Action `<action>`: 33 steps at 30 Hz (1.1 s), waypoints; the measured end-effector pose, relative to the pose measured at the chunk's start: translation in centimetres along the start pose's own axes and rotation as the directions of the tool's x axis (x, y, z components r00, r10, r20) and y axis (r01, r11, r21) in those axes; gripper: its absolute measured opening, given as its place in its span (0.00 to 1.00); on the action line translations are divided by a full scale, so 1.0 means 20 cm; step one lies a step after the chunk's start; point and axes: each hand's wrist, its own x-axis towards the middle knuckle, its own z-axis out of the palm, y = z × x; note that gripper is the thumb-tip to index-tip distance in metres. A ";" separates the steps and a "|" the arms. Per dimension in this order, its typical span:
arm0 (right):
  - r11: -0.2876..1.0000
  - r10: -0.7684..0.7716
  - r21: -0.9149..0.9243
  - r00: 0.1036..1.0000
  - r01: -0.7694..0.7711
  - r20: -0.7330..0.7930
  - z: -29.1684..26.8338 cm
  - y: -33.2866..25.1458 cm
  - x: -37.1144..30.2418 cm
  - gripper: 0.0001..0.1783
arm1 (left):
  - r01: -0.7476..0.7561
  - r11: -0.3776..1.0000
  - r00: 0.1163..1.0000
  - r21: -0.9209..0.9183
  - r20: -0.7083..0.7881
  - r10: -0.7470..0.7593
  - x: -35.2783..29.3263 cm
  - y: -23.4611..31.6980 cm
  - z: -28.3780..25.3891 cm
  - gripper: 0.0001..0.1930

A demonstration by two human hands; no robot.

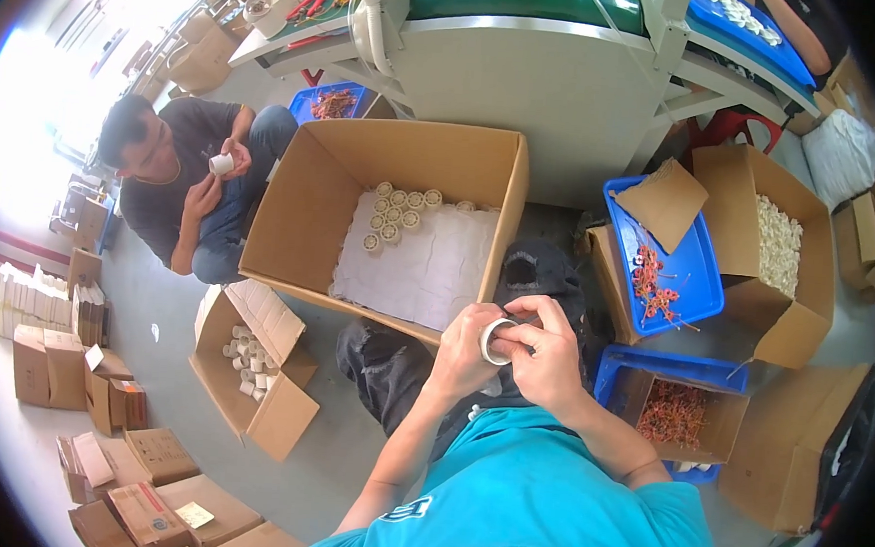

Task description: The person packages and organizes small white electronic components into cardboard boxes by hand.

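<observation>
In front of my lap, my left hand point(465, 349) is wrapped round a short white cylindrical part point(494, 347) whose open end faces right. My right hand point(550, 353) meets it from the other side, thumb and fingers pinched together at the opening. Whatever sits between those fingertips is hidden. Just beyond my hands stands a large open carton point(297, 190). Several off-white round parts point(393, 216) with slotted ends stand in it, grouped on a pale sheet point(413, 262).
A smaller carton point(214, 360) of white cylinders lies left. Blue trays point(701, 260) with red wired pieces point(652, 287) and a carton point(732, 206) of small cream pieces are right. A co-worker point(178, 167) sits left, holding a white cylinder. A grey machine point(519, 88) stands ahead.
</observation>
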 end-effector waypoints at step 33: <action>0.982 0.139 0.134 0.990 -0.134 -0.025 -0.03 0.04 0.05 0.07 | 0.005 0.997 0.998 -0.077 0.068 0.000 0.12 -0.04 0.05 0.26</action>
